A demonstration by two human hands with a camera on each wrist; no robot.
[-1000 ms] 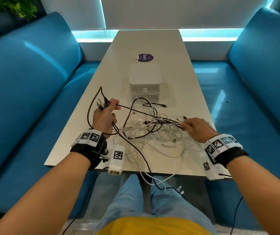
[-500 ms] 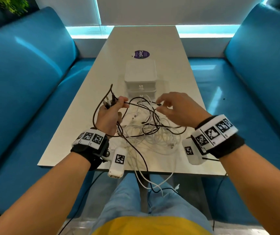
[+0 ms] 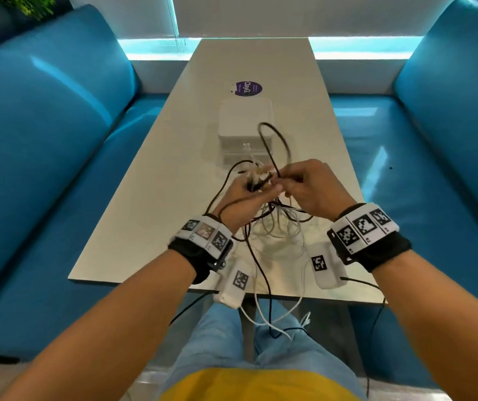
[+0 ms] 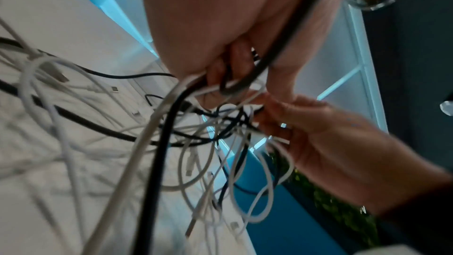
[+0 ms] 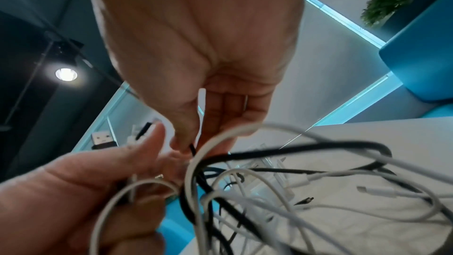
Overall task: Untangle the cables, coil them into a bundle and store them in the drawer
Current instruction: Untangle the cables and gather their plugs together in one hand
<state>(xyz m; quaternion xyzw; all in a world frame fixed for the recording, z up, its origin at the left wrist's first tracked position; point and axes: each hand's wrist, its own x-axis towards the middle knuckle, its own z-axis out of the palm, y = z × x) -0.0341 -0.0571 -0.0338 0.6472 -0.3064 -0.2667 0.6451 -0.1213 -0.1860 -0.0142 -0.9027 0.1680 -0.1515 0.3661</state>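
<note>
Clamped: left hand point(image 3: 239, 198) fisted round gathered plug ends, right hand point(image 3: 304, 188) pinching a black cable point(image 3: 272, 146) above the table point(image 3: 151, 198) (white drawer box point(image 3: 245, 123) just behind), so I'd feed that loop out slowly, never yanking the cables point(image 3: 278, 227).

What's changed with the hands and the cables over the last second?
The right hand left the tangle's right side, came across to the left hand and now pinches a black cable beside it. The left hand rose toward the middle, gripping its cable ends, and much of the tangle lifted with it; a black loop now arches over the drawer box. The box and sticker stayed put.
</note>
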